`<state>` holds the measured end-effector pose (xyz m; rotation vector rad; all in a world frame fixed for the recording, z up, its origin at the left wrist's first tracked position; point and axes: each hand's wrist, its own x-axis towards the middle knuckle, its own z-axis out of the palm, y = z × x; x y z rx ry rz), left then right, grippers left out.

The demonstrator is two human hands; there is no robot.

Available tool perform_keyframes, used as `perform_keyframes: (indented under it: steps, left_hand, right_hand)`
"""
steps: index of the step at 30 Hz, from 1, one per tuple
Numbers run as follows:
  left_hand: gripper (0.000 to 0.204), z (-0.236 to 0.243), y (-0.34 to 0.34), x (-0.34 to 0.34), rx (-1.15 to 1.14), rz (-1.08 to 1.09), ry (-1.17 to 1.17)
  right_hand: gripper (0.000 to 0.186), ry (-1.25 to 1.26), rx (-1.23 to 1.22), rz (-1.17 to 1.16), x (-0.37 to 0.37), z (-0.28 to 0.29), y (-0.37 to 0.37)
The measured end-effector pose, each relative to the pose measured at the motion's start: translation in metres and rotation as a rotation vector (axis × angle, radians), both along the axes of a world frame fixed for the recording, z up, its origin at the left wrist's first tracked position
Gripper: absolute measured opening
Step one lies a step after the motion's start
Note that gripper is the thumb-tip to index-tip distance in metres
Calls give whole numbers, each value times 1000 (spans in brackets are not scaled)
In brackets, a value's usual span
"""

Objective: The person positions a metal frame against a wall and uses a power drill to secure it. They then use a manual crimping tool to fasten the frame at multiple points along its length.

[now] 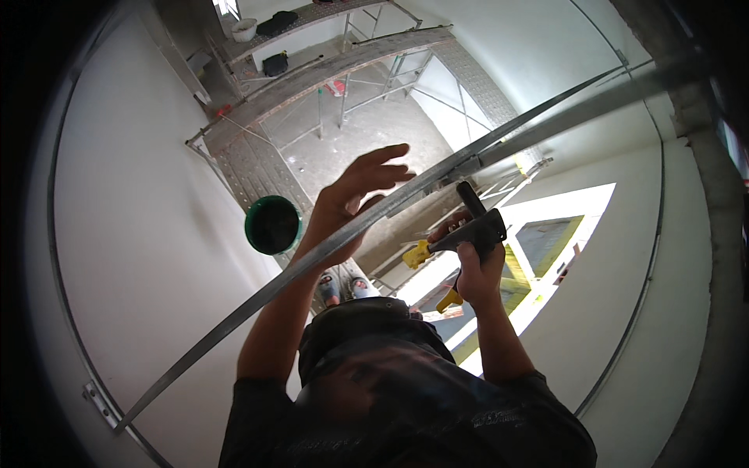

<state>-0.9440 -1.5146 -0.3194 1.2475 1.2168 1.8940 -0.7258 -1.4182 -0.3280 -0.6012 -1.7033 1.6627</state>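
A long grey metal channel (234, 322) runs diagonally across the view, from the lower left to the upper right. My left hand (351, 199) is raised behind it, fingers stretched and spread, with nothing in them; the channel crosses in front of the palm and wrist. Whether they touch, I cannot tell. On the right, my right hand (485, 273) grips a black-and-yellow hand-held power tool (484, 228) whose dark barrel points up toward the channel. Its exact kind is unclear. Fingers partly hide its body.
A green bucket (250, 226) with dark contents is at left, beside scaffold planks (253, 160). Below, scaffolding (343, 101) stands over a concrete floor (374, 129). A white-framed window (558, 204) is at right. Thin metal track (56, 195) lines the white walls.
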Motion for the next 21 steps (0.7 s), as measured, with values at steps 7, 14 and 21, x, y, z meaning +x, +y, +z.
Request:
perform_keyframes:
  steps: [7, 14, 21]
  left_hand:
    - [57, 44, 22, -44, -630, -617, -326]
    - [41, 77, 11, -33, -709, -748, -406]
    - [41, 85, 18, -51, -731, -968, -495]
  right_hand:
    - [29, -324, 104, -117, 1, 30, 8]
    - [31, -399, 103, -164, -8, 46, 0]
    - [29, -684, 551, -81, 54, -22, 8]
